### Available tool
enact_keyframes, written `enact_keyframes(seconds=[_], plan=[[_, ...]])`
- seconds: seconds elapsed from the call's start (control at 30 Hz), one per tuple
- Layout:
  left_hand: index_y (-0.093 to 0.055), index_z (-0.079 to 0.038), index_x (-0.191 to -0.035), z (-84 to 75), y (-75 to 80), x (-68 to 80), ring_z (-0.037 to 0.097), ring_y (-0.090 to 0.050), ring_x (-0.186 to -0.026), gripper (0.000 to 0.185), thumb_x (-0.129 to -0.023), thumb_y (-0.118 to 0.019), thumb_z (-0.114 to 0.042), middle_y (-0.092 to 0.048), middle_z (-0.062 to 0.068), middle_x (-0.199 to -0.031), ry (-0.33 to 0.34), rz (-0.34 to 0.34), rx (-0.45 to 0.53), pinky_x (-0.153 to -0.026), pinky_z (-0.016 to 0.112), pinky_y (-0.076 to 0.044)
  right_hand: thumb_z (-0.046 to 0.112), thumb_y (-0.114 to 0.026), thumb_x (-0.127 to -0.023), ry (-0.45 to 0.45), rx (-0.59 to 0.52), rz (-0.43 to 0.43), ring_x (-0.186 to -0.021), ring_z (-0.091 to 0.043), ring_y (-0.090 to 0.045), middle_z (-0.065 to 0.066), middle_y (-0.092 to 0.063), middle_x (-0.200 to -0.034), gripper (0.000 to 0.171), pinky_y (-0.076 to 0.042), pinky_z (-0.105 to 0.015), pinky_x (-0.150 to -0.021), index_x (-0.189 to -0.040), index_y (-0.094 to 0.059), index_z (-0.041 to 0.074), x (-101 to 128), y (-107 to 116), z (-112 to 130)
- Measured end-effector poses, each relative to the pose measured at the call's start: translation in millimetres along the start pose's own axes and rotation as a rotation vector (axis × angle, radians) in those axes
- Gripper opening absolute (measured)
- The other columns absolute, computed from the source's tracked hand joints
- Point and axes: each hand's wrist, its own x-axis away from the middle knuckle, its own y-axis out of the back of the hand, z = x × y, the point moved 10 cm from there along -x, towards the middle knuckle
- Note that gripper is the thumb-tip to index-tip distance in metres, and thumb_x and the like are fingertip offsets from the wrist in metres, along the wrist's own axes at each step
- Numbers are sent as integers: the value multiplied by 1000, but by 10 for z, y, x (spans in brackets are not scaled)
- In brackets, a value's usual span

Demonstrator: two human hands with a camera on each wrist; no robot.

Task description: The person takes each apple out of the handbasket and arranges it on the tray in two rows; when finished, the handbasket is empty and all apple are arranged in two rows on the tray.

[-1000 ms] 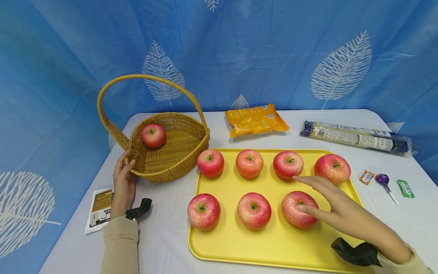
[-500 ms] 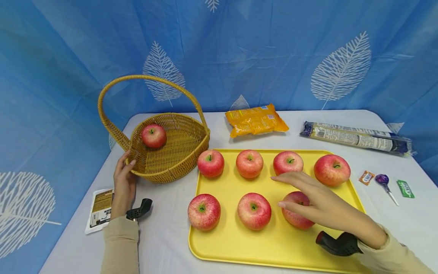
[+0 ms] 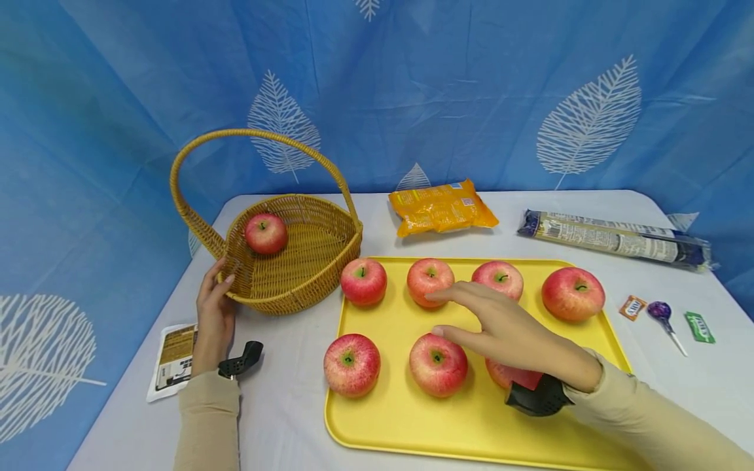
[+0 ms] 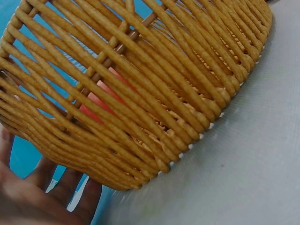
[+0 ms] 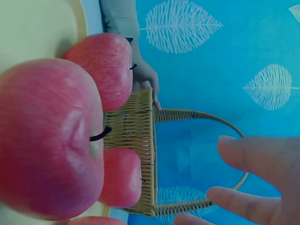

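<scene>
My left hand (image 3: 215,309) rests against the left end of the wicker basket (image 3: 300,297), relaxed fingers at its side and rim. In the left wrist view these fingers (image 4: 66,185) spread by the woven wall. One red apple (image 3: 266,233) lies inside the basket. My right hand (image 3: 501,320) holds nothing and hovers over the yellow tray (image 3: 471,438), thumb and fingers spread. Its thumb tip overlaps the top of the front-middle apple (image 3: 438,374); its fingertips overlap the back apple (image 3: 427,278). The front-right apple (image 3: 506,376) is partly hidden under this hand.
Other apples on the tray include a front-left one (image 3: 351,365) and a back-right one (image 3: 573,294). Behind lie an orange packet (image 3: 442,207) and a long package (image 3: 612,237). A lollipop (image 3: 662,317) and small candies lie right; a white-edged pouch (image 3: 175,360) lies left.
My right hand has moved left across the tray, from the front-right apple to above the front-middle one. My left hand and the basket have stayed in place.
</scene>
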Motion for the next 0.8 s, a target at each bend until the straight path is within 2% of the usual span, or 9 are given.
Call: enact_keyframes(seconds=[0.2, 0.33, 0.57, 0.8], plan=[[-40, -24, -134, -5, 3, -4, 13, -16, -137, 46, -90, -52, -26, -17, -4, -149, -19, 1, -20, -115, 39, 1, 54, -55, -82, 11, 11, 63, -117, -8, -49, 13, -54, -124, 52, -42, -35, -96, -125, -52, 25, -210, -85, 98], [-42, -24, -133, -21, 2, 0, 12, -14, -137, 46, -88, -54, -26, -17, -4, -149, -38, 3, 4, -114, 39, 4, 54, -53, -83, 44, -4, 113, -116, -11, -50, 9, -55, -125, 53, -42, -37, -96, -126, -51, 22, -366, -157, 162], [-39, -22, -136, 9, -9, -30, 12, -17, -138, 47, -90, -50, -22, -19, -5, -149, -5, 2, 4, -115, 37, -3, 47, -57, -84, 61, -32, 199, -114, -11, -51, 4, -56, -123, 52, -41, -35, -97, -126, -52, 17, -616, -284, 234], [-39, -22, -136, 1, -4, -15, 12, -20, -137, 46, -91, -47, -19, -21, -6, -148, 5, -5, 2, -115, 36, -5, 46, -57, -84, 67, -38, 260, -125, -16, -44, 2, -52, -131, 54, -36, -37, -103, -128, -51, 16, -885, -456, 349]])
